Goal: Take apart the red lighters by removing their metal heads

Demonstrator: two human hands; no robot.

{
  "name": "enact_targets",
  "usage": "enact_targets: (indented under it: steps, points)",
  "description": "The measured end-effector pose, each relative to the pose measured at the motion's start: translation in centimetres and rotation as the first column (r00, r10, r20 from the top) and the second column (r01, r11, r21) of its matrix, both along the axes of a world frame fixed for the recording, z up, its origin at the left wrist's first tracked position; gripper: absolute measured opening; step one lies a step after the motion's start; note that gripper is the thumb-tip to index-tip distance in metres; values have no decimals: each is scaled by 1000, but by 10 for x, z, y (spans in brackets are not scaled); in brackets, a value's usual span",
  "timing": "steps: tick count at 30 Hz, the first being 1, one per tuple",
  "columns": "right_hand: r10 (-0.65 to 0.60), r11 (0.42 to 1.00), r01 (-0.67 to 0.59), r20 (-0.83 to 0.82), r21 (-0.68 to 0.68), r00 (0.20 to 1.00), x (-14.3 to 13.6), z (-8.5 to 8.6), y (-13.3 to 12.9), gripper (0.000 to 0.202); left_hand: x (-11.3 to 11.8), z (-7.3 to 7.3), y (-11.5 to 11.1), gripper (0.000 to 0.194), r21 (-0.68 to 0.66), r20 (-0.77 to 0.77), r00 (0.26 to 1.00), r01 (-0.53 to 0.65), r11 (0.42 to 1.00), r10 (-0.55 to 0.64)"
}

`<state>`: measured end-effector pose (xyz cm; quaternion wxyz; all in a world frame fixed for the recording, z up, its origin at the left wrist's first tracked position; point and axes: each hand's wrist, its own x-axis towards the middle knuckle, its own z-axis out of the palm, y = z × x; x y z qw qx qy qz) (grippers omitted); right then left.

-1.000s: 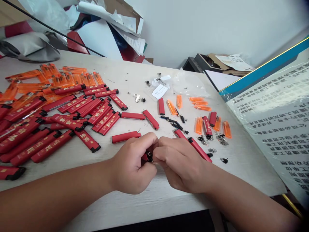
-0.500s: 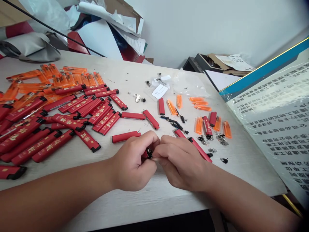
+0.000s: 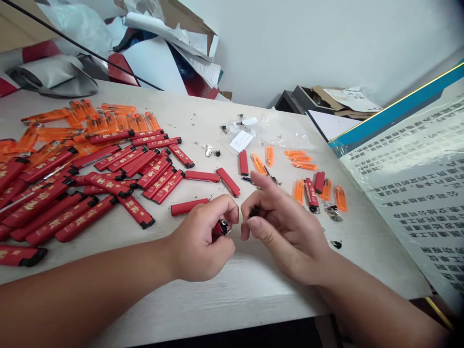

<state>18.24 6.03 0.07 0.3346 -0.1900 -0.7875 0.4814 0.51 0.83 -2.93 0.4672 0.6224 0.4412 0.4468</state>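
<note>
My left hand is closed round a red lighter, whose top end, with bare metal parts, pokes out between thumb and forefinger. Most of its body is hidden in the fist. Just to the right, my right hand pinches a small black piece between thumb and curled fingers, its forefinger lifted. The two hands are a little apart. In front of the left hand lies a red lighter body. Beyond the right hand lie a red lighter and loose orange lighter bodies.
Red lighters with gold lettering lie heaped on the left, with orange lighters behind. Small metal parts, a paper label and a clear plastic bag lie on the table. A large printed board leans at the right.
My right hand has come away from the lighter top with a small black piece, turning and raising its forefinger. My left hand still grips the lighter. The view has shifted slightly.
</note>
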Motion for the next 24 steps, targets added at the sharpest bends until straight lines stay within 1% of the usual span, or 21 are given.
enact_targets:
  steps: [2,4,6,7,8,10,13,15,16,18,20,22,24]
  points:
    - [-65,990,59,-43,-127,997,-3,0,-2,47,0,1,1,22,-12,-9,1000,-22,1000,22]
    - [-128,965,113,-51,-236,990,-6,1,-3,35,-1,3,3,19,-28,-38,998,-47,998,46]
    - [-153,949,133,-50,-286,987,-8,0,-2,25,-1,3,5,17,-45,-69,997,-48,998,45]
    - [-156,950,133,-61,-284,986,-8,-1,-2,21,-1,4,6,16,-52,-79,996,-44,998,40]
    - [-151,957,125,-82,-262,985,-9,-2,-1,16,-1,4,7,16,-53,-80,996,-35,998,31]
    - [-117,982,94,-136,-166,984,-10,-5,1,13,-1,3,8,14,-32,-50,999,-14,999,13]
    - [-61,998,65,-156,17,986,-11,-10,-1,29,0,3,9,11,-25,4,1000,17,1000,-17]
    - [-87,993,97,-138,68,987,-12,-12,-4,38,1,2,9,7,-55,4,1000,9,998,-9]
    - [-113,989,123,-127,77,985,-12,-12,-5,39,1,2,9,6,-69,-3,1000,0,998,0]
    - [-146,982,158,-106,109,984,-14,-11,-7,32,1,2,8,9,-72,-20,1000,-13,997,12]
    - [-144,974,160,-105,161,984,-17,-9,-7,21,2,1,8,12,-55,-35,999,-19,998,17]
    - [-127,968,149,-118,200,985,-19,-7,-6,18,2,1,8,14,-38,-48,999,-26,999,24]
    - [-112,969,136,-124,208,986,-20,-8,-5,18,1,1,8,14,-28,-55,998,-26,999,24]
